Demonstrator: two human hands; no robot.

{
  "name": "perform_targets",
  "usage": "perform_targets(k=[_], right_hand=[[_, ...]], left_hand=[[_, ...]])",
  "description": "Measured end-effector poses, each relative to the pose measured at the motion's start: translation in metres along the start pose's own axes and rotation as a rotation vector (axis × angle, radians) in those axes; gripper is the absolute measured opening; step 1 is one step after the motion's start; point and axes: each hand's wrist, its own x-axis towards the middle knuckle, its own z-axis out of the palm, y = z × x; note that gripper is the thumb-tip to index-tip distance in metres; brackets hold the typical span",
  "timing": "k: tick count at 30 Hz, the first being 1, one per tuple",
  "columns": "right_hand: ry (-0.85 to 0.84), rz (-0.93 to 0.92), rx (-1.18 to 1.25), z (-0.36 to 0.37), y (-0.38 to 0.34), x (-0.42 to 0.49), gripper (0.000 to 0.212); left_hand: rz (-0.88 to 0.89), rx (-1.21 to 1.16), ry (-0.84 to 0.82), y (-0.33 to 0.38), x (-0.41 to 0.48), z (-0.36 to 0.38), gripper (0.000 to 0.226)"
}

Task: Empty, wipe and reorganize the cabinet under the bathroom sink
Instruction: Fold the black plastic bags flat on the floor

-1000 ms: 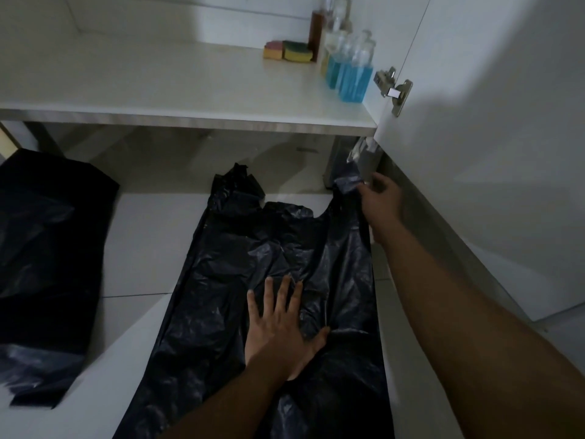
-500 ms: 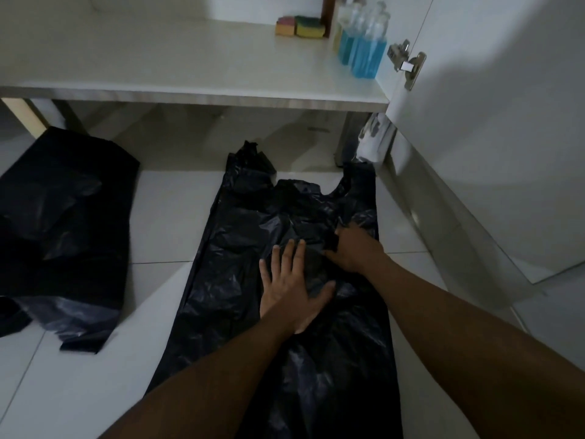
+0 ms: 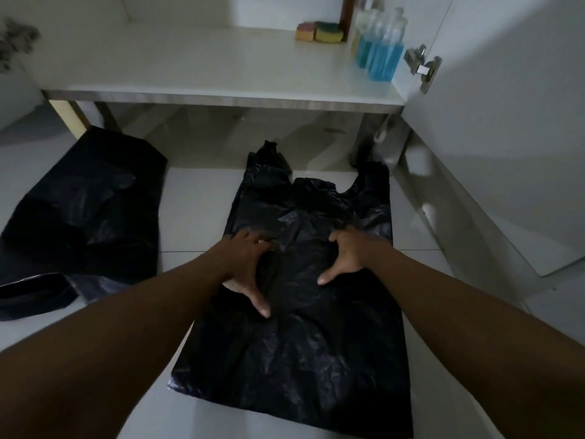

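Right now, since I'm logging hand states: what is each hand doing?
Left hand: open, thumb spread, pressing flat on the crinkled black plastic bag.
Right hand: open, pressing the same bag, gripping nothing.

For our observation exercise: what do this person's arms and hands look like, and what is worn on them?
The left forearm and right forearm are bare to the frame edge, with no sleeves showing. The left hand and right hand wear no gloves. No watch, bracelet or ring is visible in the dim light.
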Motion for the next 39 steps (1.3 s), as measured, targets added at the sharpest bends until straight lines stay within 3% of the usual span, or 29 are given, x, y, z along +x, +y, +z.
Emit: perform_targets(k=[3,14,18,23,29,34,39], right_hand=[[-0.031,-0.015,-0.046,0.009,-0.002,0.002,0.141],[-0.011,-0.007,-0.07,0.019,0.0,0.001,0.141],[-0.011,-0.032,-0.058,0.016,0.0,-0.005,0.143],[0.082,-0.083,-0.036,-0.007,-0.02,-0.02,0.124],[0.145,-0.213,-0.051,-0.044,-0.099,-0.037,0.092],[0.245,-0.404,-0.006,-0.055,-0.195,-0.057,0.075],[0.191,-0.539,0.047,-0.043,-0.291,-0.065,0.067]], left_hand=[[0.001,0.075,-0.09,-0.003,0.0,0.002,0.153],[0.013,0.154,-0.008,-0.001,-0.005,0.015,0.158],[0.01,0.081,0.011,-0.002,-0.013,0.012,0.156],[-0.047,0.005,0.042,-0.015,-0.031,-0.022,0.152],[-0.197,0.055,0.056,-0.066,-0.081,-0.091,0.117],[-0.374,-0.088,0.318,-0.135,-0.143,-0.09,0.086],[-0.591,-0.265,0.38,-0.209,-0.195,-0.051,0.087]])
